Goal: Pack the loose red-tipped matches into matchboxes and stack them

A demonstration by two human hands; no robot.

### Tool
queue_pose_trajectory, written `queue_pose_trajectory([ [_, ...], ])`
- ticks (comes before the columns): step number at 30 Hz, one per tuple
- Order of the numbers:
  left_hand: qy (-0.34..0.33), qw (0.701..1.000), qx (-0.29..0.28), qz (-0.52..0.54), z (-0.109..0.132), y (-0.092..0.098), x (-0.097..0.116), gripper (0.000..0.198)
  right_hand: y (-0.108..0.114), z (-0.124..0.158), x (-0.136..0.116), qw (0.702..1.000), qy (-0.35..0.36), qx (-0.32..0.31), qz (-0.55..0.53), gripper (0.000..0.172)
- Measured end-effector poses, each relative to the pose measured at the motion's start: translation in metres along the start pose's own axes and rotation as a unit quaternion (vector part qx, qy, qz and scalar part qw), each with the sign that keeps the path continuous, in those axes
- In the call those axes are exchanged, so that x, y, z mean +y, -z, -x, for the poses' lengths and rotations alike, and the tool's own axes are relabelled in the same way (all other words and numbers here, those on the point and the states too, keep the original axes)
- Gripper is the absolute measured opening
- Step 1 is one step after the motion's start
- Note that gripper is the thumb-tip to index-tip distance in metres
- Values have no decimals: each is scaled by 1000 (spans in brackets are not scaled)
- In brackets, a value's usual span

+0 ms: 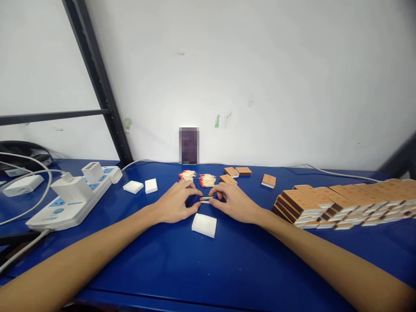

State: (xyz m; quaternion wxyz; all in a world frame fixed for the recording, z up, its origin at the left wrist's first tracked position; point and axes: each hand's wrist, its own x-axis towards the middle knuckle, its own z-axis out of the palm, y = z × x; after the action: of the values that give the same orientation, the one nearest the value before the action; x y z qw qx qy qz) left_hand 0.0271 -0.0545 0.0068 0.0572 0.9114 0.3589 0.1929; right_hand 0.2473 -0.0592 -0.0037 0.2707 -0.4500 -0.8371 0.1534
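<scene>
A few red-headed matches lie side by side between my two hands, just above the blue tabletop. My left hand curls round their red heads, thumb and index fingertip on either side. At the other ends, my right hand has its thumb and fingertips bent against the sticks. Close in front of the hands sits a white matchbox tray; its inside is hard to make out. Just beyond the fingers are two piles of loose matches, a left pile and a right pile.
Two small white trays lie left of the piles. Several orange matchboxes are scattered behind my right hand, and a large stack of matchboxes stands at right. A power strip with chargers and cables occupies the left. A pixelated panel leans on the wall.
</scene>
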Motion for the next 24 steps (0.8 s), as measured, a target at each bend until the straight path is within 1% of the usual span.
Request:
queue_pose_trajectory([
  [7, -1, 1000, 8, 31, -3, 0, -2, 19, -3, 0, 1, 1000, 19, -5, 0, 9],
  [9, -4, 999, 11, 33, -2, -1, -2, 18, -3, -1, 2, 1000, 11, 8, -1, 9],
  [11, -3, 999, 14, 36, -2, 0, -2, 18, -4, -3, 5, 999, -13, 34, 6, 11],
  [14, 2, 999, 11, 45, -2, -1, -2, 17, -5, -6, 8, 997, -35, 59, 37, 20],
  [16, 2, 999, 8, 51, -3, -1, -3, 17, -7, -8, 10, 996, -31, 52, 63, 27],
  [18, -1, 998, 6, 55, -3, -1, -4, 17, -8, -8, 12, 995, -29, 41, 83, 30],
  [24, -5, 998, 4, 56, -2, 0, 0, 18, -9, -7, 13, 995, -22, 38, 93, 26],
])
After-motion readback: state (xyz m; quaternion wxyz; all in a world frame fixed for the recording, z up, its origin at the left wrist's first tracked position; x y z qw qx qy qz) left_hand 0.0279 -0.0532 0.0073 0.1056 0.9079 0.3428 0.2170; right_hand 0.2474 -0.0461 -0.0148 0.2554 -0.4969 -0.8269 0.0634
